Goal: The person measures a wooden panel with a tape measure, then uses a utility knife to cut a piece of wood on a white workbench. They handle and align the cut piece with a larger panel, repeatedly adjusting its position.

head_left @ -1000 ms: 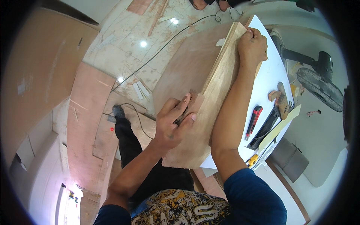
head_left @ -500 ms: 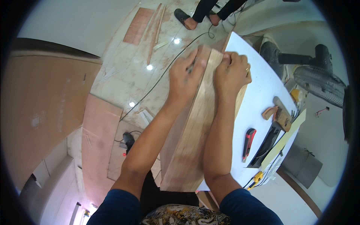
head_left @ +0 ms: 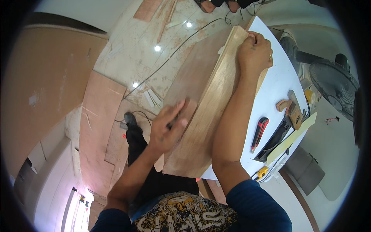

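A long wooden piece (head_left: 212, 104), box-like with a pale top face and a browner side panel, slants away from me along the white table's left edge. My right hand (head_left: 255, 50) is closed over its far end, the fingers curled round the right edge. In my left hand (head_left: 164, 133) is a small brown block (head_left: 189, 108), gripped between thumb and fingers. The block meets the left edge of the wooden piece, about midway along. Something dark shows between those fingers, too blurred to name.
On the white table (head_left: 266, 92) lie a red-and-black utility knife (head_left: 259, 133), a wooden hand plane (head_left: 294, 116) and a yellow tape measure (head_left: 262, 172). A fan (head_left: 332, 77) stands beyond its right side. A black cable (head_left: 170, 69) crosses the floor; another person's feet (head_left: 206, 5) show at the top.
My left hand has slid with the block from the far end toward me along the wooden piece's left edge. My right hand keeps its hold at the far end. The view has shifted.
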A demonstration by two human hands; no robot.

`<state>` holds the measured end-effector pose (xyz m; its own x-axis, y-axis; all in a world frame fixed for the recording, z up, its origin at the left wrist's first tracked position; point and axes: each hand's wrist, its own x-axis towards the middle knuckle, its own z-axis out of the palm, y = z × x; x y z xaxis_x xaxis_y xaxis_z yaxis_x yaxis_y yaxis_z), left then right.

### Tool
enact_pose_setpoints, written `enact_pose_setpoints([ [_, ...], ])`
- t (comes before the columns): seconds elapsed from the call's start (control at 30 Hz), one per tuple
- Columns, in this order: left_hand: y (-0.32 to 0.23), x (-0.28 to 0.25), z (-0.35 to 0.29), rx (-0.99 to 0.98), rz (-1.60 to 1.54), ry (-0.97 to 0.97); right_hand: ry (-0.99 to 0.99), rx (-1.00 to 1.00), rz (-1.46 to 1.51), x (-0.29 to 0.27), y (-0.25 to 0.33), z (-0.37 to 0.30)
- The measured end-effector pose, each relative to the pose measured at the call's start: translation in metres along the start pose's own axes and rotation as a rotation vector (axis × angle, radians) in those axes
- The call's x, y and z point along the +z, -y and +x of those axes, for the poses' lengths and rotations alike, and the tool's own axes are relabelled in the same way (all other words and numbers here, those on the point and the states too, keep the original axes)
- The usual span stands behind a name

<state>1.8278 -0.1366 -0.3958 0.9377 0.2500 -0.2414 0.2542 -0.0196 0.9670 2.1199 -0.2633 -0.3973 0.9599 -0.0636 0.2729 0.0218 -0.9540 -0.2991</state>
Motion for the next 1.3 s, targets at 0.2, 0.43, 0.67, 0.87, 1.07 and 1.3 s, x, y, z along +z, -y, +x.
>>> enact_pose_setpoints([
  [0.2, 0.01, 0.011, -0.006, 0.074, -0.104, -0.051, 0.052, 0.024, -0.037, 0.002, 0.009, 0.003],
  [0.43, -0.003, 0.037, 0.097, 0.137, -0.043, -0.101, 0.037, 0.025, -0.057, -0.007, 0.015, -0.001],
  [0.67, -0.029, 0.081, 0.271, 0.28, -0.128, -0.206, 0.018, 0.01, 0.03, -0.009, 0.01, 0.004],
  [0.87, -0.057, 0.017, 0.335, 0.089, -0.409, -0.15, 0.011, 0.005, 0.019, 0.0, 0.014, -0.002],
  [1.07, 0.019, 0.0, 0.044, -0.006, -0.052, 0.071, 0.058, 0.065, -0.005, -0.004, 0.005, 0.005],
  [1.3, 0.016, 0.011, 0.029, 0.037, -0.144, 0.052, 0.069, 0.049, -0.067, 0.0, 0.009, 0.007],
])
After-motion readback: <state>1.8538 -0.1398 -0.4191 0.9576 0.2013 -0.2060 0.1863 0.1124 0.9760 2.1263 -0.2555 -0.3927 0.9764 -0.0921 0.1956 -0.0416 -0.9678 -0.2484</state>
